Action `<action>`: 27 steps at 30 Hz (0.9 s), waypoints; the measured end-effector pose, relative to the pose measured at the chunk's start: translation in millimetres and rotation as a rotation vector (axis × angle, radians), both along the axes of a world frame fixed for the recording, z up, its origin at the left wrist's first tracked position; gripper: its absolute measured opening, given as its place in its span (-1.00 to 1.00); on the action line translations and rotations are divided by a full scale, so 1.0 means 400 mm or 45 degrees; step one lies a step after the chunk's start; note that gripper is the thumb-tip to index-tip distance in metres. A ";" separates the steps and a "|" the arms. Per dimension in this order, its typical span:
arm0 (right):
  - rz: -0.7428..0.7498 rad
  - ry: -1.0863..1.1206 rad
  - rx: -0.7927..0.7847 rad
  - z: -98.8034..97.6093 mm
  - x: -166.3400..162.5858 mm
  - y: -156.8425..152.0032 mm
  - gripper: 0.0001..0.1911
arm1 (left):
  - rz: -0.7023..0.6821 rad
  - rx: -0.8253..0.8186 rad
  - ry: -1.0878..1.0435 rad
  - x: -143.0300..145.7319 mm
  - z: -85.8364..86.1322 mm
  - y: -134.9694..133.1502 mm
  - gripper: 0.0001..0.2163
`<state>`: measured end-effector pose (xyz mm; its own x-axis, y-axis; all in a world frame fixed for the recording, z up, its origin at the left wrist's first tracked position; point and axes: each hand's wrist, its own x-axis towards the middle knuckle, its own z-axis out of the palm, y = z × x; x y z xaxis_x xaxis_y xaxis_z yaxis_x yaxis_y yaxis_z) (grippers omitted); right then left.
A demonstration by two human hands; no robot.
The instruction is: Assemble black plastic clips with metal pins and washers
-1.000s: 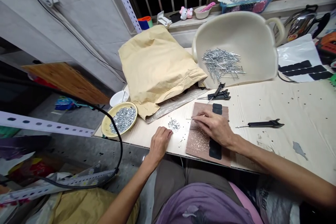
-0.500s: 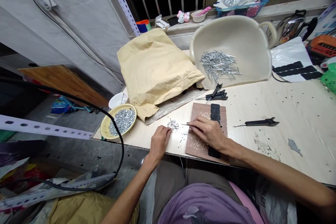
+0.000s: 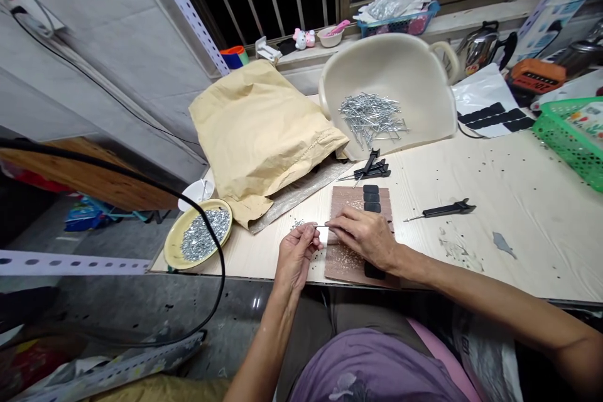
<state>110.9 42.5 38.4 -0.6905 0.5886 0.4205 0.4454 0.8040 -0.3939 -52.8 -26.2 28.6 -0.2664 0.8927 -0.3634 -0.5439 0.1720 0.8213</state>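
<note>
Slender silver metal rod (image 3: 321, 225) near the front edge of the pale wooden table (image 3: 499, 213), right hand (image 3: 366, 239) clamped on one end, left hand (image 3: 296, 254) pinching the other, flat brown board (image 3: 335, 267) below right hand.

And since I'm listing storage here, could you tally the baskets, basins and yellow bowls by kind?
Baskets: 2 (green openwork plastic basket, blue plastic basket)
Basins: 1 (cream plastic basin, holding thin silvery rods)
Yellow bowls: 1 (shallow round yellow bowl, holding small silvery pieces)
Total: 4
</note>
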 end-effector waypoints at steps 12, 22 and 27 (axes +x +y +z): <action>-0.033 -0.046 0.095 -0.005 0.019 -0.006 -0.77 | -0.023 0.065 0.496 0.012 -0.015 -0.003 -0.73; -0.177 -0.080 0.214 -0.006 0.022 -0.014 -0.78 | -0.024 0.130 0.799 0.014 -0.023 0.013 -0.78; -0.162 -0.099 0.147 -0.004 0.022 -0.011 -0.76 | -0.050 0.218 1.013 0.004 -0.015 0.017 -0.82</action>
<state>119.6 38.0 36.6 -0.6467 0.6241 0.4385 0.5716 0.7772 -0.2631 -51.3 -19.5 22.6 -0.3546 0.9328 0.0639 0.2177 0.0159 0.9759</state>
